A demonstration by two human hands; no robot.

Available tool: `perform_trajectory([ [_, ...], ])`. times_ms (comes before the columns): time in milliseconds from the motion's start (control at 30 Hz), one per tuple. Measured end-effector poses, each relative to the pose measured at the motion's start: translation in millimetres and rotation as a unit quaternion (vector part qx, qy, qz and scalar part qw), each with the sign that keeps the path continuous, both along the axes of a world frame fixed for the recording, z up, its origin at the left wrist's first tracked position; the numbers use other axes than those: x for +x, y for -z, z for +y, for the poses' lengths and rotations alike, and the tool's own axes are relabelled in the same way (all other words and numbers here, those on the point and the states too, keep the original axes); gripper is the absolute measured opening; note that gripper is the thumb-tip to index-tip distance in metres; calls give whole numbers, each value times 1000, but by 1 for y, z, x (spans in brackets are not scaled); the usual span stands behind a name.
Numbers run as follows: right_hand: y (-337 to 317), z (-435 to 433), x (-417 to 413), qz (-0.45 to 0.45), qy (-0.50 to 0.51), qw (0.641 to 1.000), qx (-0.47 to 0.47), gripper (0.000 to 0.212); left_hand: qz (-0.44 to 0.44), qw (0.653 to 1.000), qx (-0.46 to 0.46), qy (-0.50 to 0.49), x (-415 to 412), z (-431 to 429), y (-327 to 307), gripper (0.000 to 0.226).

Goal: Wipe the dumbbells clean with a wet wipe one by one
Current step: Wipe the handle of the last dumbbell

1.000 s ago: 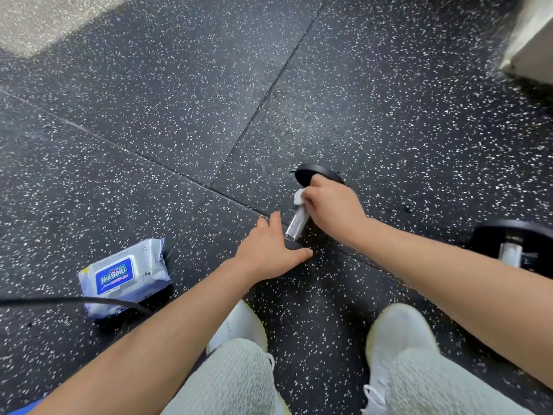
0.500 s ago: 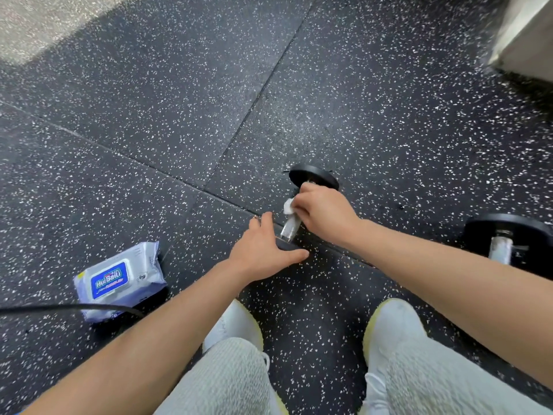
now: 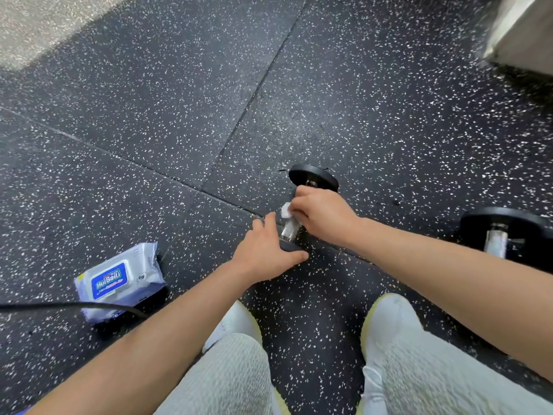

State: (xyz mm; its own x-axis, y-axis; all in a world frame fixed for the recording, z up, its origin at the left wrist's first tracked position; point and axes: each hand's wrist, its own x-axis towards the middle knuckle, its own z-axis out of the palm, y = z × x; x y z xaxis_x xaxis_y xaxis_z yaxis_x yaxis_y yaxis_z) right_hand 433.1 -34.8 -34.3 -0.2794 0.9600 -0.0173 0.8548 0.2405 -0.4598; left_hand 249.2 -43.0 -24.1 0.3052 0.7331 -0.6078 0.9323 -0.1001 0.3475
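A small dumbbell (image 3: 312, 178) with black end plates and a silver knurled handle lies on the speckled black floor in the middle of the view. My right hand (image 3: 324, 215) grips a white wet wipe (image 3: 285, 210) wrapped around the handle. My left hand (image 3: 264, 254) lies spread over the dumbbell's near end plate, fingers straight, thumb pointing right. A second dumbbell (image 3: 502, 227) lies at the right, partly hidden behind my right forearm.
A pack of wet wipes (image 3: 118, 281) with a blue label lies on the floor at the left. A black cable (image 3: 59, 306) crosses in front of it. My two white shoes and grey trouser legs fill the bottom. A pale block (image 3: 523, 28) stands at the top right.
My right hand with the wipe has slid a little up the handle toward the far plate. The left hand stays on the near plate.
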Motion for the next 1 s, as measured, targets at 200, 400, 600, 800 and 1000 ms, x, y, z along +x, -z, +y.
perform_trajectory([
  [200, 1, -18, -3, -19, 9, 1000, 14, 9, 2, 1000, 8, -3, 3, -4, 0, 123],
  [400, 0, -20, -2, -20, -85, 996, -2, 8, -9, 1000, -6, -19, 4, -5, -1, 130],
  [600, 0, -3, 8, -13, 78, 996, 31, 14, -8, 999, -29, -23, 5, -4, -3, 120],
  [800, 5, -33, -4, 11, -105, 994, -17, 9, -9, 999, -25, -17, 8, -6, -4, 115],
  [1000, 1, -3, 16, -14, 49, 998, 23, 16, 7, 999, -34, -2, 11, -3, -5, 119],
])
